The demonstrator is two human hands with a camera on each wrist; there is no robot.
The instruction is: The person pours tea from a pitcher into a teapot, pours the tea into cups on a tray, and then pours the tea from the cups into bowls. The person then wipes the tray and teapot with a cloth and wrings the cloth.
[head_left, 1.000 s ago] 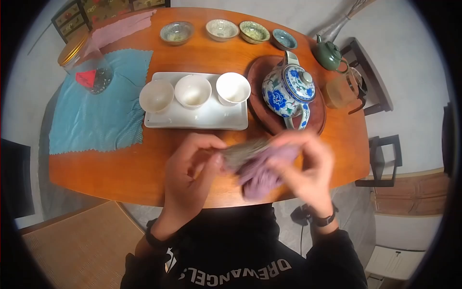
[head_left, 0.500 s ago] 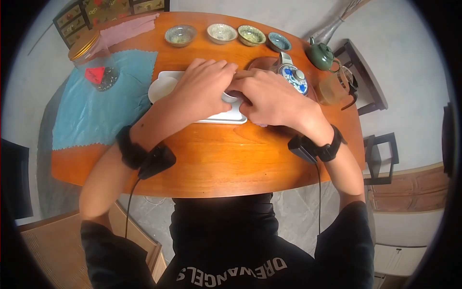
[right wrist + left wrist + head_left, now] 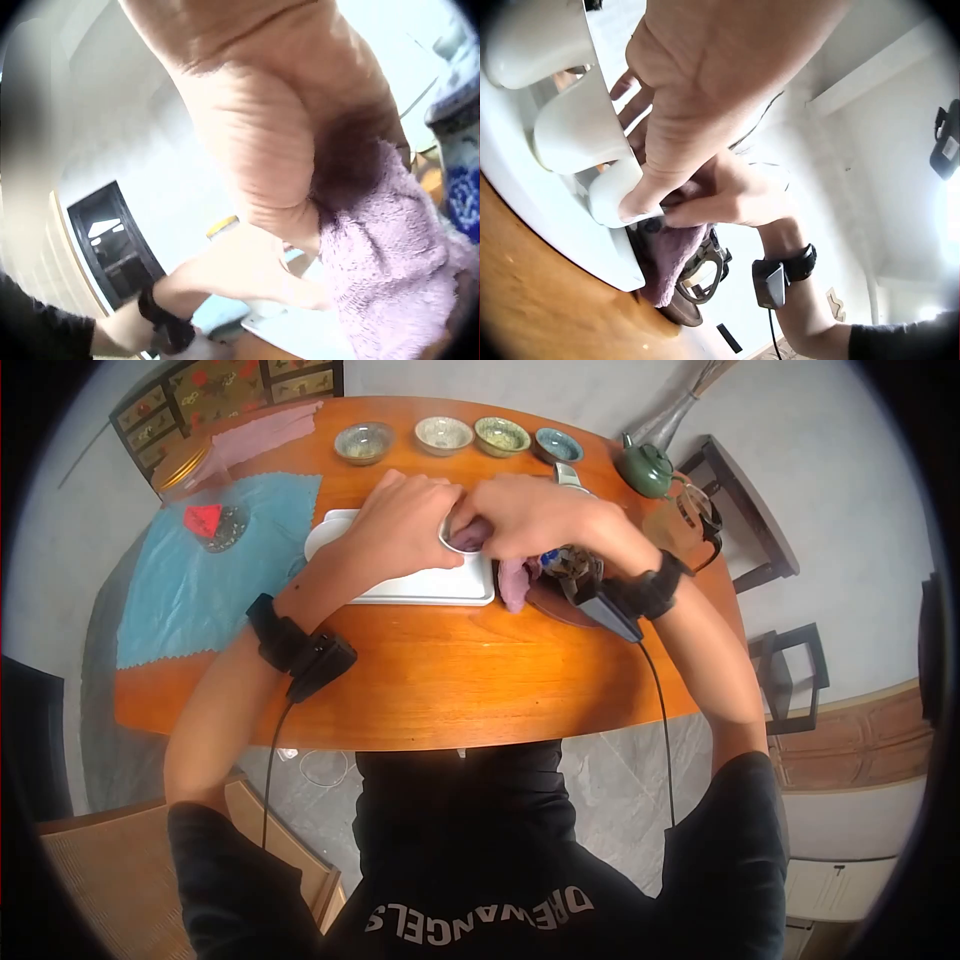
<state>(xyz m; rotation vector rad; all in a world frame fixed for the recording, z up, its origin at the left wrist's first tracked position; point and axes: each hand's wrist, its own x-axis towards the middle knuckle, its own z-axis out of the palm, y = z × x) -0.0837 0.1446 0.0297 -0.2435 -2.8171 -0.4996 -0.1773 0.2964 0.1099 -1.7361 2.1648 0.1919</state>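
Observation:
My left hand (image 3: 400, 525) grips the rightmost white cup (image 3: 613, 196), its thumb and fingers on either side of the rim. The cup is at the right end of a white tray (image 3: 420, 590). With my right hand (image 3: 535, 515) I hold a purple cloth (image 3: 397, 262), bunched at the cup's mouth with part of it inside. The cloth's loose end hangs beside the tray. In the left wrist view, two more white cups, a middle one (image 3: 577, 127) and a far one (image 3: 540, 45), stand along the tray.
A blue-and-white teapot (image 3: 461, 180) stands right of the cloth, mostly behind my right arm in the head view. Several small bowls (image 3: 443, 435) line the far edge. A green teapot (image 3: 647, 468) stands far right. A lidded jar (image 3: 215, 520) rests on a blue cloth (image 3: 180, 610) at left.
From in front of my body, both hands have moved forward to the tray. My left hand has taken hold of the rightmost cup, and the purple cloth has gone into its mouth.

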